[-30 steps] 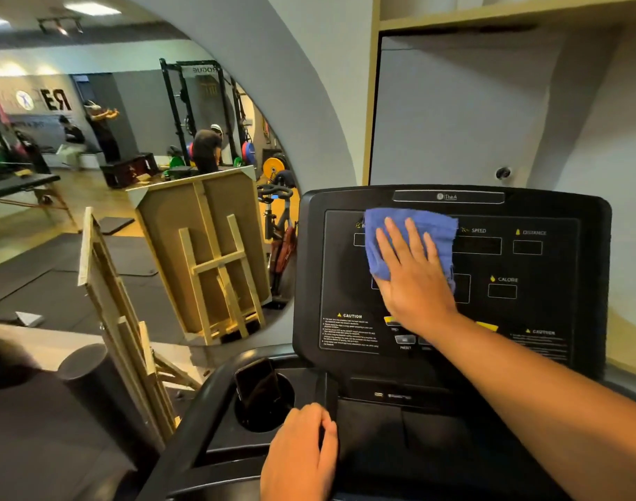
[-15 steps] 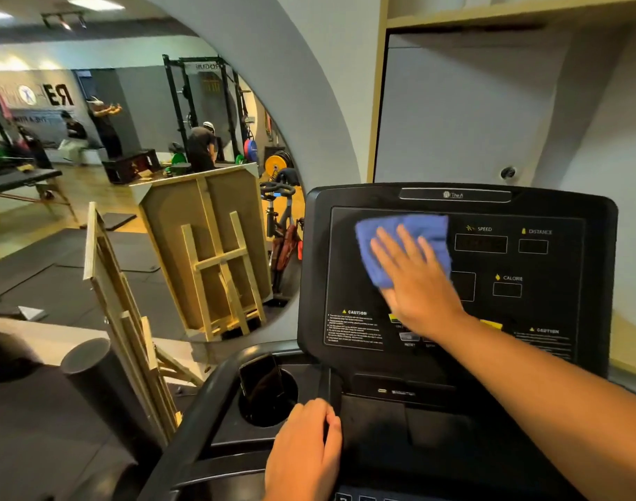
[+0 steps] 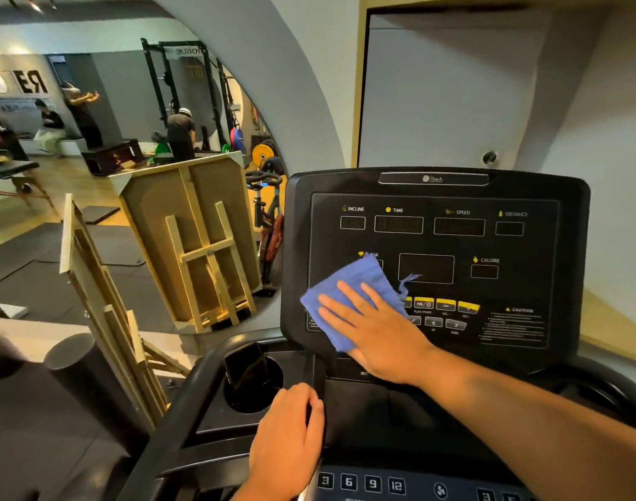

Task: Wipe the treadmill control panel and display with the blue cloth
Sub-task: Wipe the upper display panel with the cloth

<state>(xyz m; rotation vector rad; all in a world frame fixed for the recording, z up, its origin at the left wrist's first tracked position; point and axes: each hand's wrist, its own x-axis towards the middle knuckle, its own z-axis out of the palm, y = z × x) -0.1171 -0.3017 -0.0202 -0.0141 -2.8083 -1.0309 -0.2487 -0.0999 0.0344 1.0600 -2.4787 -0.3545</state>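
Observation:
The black treadmill control panel (image 3: 453, 244) stands upright in front of me, with dark display windows labelled incline, time, speed, distance and calorie. My right hand (image 3: 378, 330) presses the blue cloth (image 3: 345, 294) flat against the panel's lower left corner, fingers spread, covering part of the left caution text. A loose thread of the cloth hangs toward the middle display. Yellow buttons (image 3: 439, 305) sit just right of the cloth. My left hand (image 3: 287, 442) grips the console's lower ledge beside the cup holder (image 3: 253, 381).
A dark phone (image 3: 246, 367) stands in the cup holder. Number keys (image 3: 359, 482) run along the console's bottom edge. A wooden easel (image 3: 103, 301) leans at the left before a large mirror reflecting a gym with people and a rack. Grey wall behind the panel.
My right hand has slid the cloth down from the upper left displays to the panel's lower left corner. The top displays are now uncovered. My left hand stays on the ledge.

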